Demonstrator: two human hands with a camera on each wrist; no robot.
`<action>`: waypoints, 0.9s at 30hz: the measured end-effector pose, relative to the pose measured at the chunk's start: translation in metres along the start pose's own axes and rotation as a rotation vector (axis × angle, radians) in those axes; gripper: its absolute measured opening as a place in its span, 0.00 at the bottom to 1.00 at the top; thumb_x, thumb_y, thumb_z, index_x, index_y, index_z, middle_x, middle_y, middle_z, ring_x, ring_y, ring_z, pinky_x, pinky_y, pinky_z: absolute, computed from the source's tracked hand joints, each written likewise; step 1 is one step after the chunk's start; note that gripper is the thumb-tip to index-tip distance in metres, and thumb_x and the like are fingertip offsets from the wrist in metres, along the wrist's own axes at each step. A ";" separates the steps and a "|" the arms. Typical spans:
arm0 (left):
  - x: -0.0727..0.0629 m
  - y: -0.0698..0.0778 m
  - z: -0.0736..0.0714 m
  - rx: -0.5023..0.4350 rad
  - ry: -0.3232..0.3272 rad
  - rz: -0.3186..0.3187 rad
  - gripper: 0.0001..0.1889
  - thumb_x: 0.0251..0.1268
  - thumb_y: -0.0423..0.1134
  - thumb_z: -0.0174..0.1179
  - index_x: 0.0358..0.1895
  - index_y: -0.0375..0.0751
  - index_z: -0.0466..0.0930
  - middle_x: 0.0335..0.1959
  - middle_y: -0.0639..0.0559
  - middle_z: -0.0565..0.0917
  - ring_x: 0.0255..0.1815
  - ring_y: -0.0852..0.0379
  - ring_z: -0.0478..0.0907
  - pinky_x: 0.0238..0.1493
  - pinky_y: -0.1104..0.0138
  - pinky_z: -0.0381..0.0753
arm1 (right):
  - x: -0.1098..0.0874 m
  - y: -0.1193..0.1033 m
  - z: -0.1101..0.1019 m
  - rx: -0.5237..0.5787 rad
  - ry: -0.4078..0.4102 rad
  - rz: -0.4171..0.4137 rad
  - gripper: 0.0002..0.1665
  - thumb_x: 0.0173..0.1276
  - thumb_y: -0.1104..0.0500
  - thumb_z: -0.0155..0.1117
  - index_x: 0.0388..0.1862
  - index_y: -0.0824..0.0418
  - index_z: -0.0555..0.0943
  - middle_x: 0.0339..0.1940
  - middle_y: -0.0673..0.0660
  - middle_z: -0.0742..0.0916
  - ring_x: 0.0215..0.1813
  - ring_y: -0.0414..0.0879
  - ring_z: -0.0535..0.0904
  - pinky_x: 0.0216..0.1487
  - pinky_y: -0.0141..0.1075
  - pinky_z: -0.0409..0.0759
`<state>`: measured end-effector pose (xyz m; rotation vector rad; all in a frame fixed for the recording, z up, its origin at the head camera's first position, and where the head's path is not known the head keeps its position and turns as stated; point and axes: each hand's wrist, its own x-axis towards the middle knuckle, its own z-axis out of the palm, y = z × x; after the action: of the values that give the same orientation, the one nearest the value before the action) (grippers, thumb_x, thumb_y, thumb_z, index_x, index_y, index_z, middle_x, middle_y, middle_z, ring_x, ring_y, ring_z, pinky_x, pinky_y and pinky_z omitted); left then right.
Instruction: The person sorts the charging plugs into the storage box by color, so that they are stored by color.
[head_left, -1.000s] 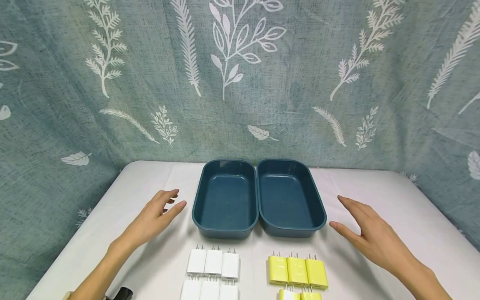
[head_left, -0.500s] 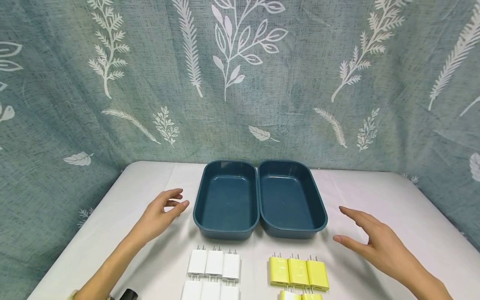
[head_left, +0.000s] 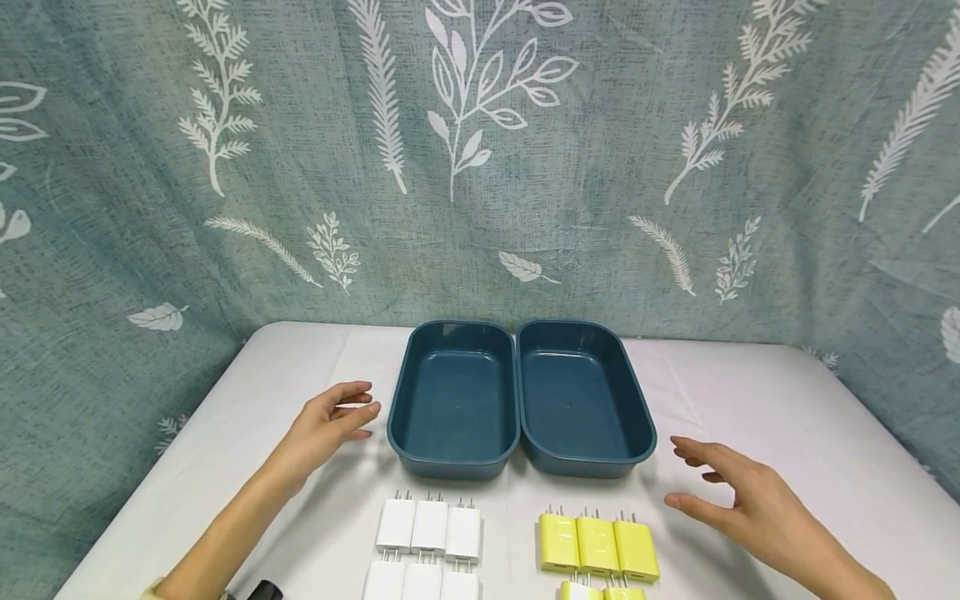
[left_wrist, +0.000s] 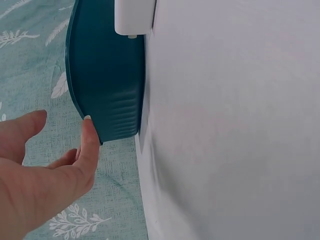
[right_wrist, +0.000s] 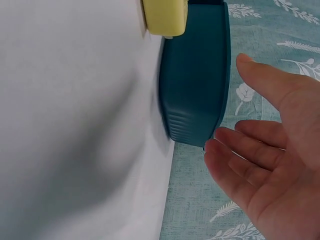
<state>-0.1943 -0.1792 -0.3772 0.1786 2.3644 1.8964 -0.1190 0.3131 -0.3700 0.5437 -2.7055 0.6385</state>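
The left hand (head_left: 318,429) hovers, relaxed and holding nothing, beside the left tray (head_left: 450,469). The right hand (head_left: 753,504), equally loose, hovers near the yellow chargers (head_left: 597,546).

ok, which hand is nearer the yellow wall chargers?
Right. The right hand is just right of the yellow wall chargers; the left hand is farther off, left of both blue trays.

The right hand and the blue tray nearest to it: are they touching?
Apart. The head view shows white cloth between the right hand and the blue tray.
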 end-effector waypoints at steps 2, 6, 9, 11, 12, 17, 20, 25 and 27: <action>0.001 0.000 0.000 -0.058 -0.004 -0.002 0.32 0.71 0.40 0.61 0.70 0.26 0.62 0.63 0.34 0.69 0.60 0.40 0.75 0.53 0.60 0.82 | 0.000 -0.001 0.001 0.003 -0.018 0.002 0.36 0.56 0.48 0.79 0.62 0.55 0.79 0.52 0.50 0.86 0.43 0.44 0.82 0.41 0.37 0.82; 0.003 0.000 0.001 -0.152 -0.001 -0.023 0.30 0.71 0.35 0.60 0.70 0.23 0.61 0.63 0.32 0.66 0.59 0.41 0.75 0.55 0.57 0.80 | -0.001 -0.002 0.003 0.013 -0.057 0.011 0.34 0.57 0.45 0.78 0.61 0.55 0.79 0.52 0.50 0.86 0.42 0.45 0.82 0.38 0.38 0.82; 0.003 0.000 0.001 -0.184 -0.003 -0.040 0.30 0.71 0.33 0.60 0.70 0.23 0.61 0.61 0.33 0.67 0.57 0.44 0.76 0.56 0.56 0.80 | -0.002 -0.004 0.005 0.026 -0.074 0.000 0.33 0.57 0.45 0.77 0.60 0.54 0.80 0.53 0.48 0.85 0.42 0.43 0.82 0.37 0.38 0.81; 0.004 0.000 0.002 -0.199 -0.010 -0.049 0.30 0.71 0.33 0.60 0.69 0.22 0.61 0.59 0.35 0.68 0.55 0.47 0.77 0.56 0.57 0.80 | -0.003 -0.005 0.007 0.036 -0.082 -0.015 0.32 0.57 0.45 0.77 0.59 0.53 0.80 0.52 0.47 0.85 0.42 0.41 0.82 0.37 0.37 0.81; 0.004 -0.001 0.002 -0.209 -0.014 -0.052 0.30 0.71 0.32 0.60 0.69 0.22 0.61 0.58 0.35 0.69 0.54 0.49 0.77 0.56 0.57 0.80 | -0.004 -0.005 0.008 0.042 -0.084 -0.025 0.32 0.57 0.45 0.78 0.59 0.53 0.80 0.52 0.47 0.85 0.43 0.40 0.82 0.38 0.37 0.81; 0.004 0.000 0.003 -0.278 -0.026 -0.074 0.29 0.70 0.30 0.59 0.69 0.21 0.60 0.56 0.37 0.71 0.51 0.53 0.78 0.56 0.59 0.80 | -0.006 -0.008 0.012 0.087 -0.101 -0.082 0.31 0.57 0.47 0.78 0.58 0.53 0.81 0.53 0.47 0.85 0.44 0.38 0.82 0.39 0.36 0.83; 0.005 0.000 0.003 -0.326 -0.037 -0.093 0.29 0.70 0.28 0.58 0.69 0.20 0.60 0.54 0.40 0.73 0.50 0.55 0.78 0.55 0.61 0.80 | -0.008 -0.009 0.014 0.111 -0.145 -0.101 0.31 0.58 0.46 0.76 0.59 0.54 0.80 0.55 0.47 0.84 0.46 0.39 0.82 0.39 0.36 0.83; 0.006 -0.002 0.005 -0.372 -0.055 -0.125 0.29 0.70 0.29 0.58 0.70 0.20 0.59 0.52 0.42 0.75 0.48 0.57 0.79 0.56 0.62 0.80 | -0.010 -0.010 0.014 0.146 -0.287 -0.058 0.36 0.61 0.40 0.71 0.63 0.56 0.77 0.58 0.50 0.82 0.48 0.41 0.80 0.40 0.35 0.83; 0.006 -0.002 0.006 -0.380 -0.055 -0.133 0.29 0.70 0.29 0.58 0.70 0.20 0.59 0.52 0.42 0.76 0.48 0.57 0.80 0.56 0.61 0.80 | -0.010 -0.011 0.015 0.163 -0.360 -0.008 0.39 0.61 0.36 0.70 0.64 0.56 0.76 0.59 0.51 0.81 0.49 0.41 0.80 0.41 0.35 0.83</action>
<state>-0.1995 -0.1727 -0.3810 0.0392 1.8840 2.1925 -0.1088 0.2999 -0.3827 0.7771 -2.9969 0.8350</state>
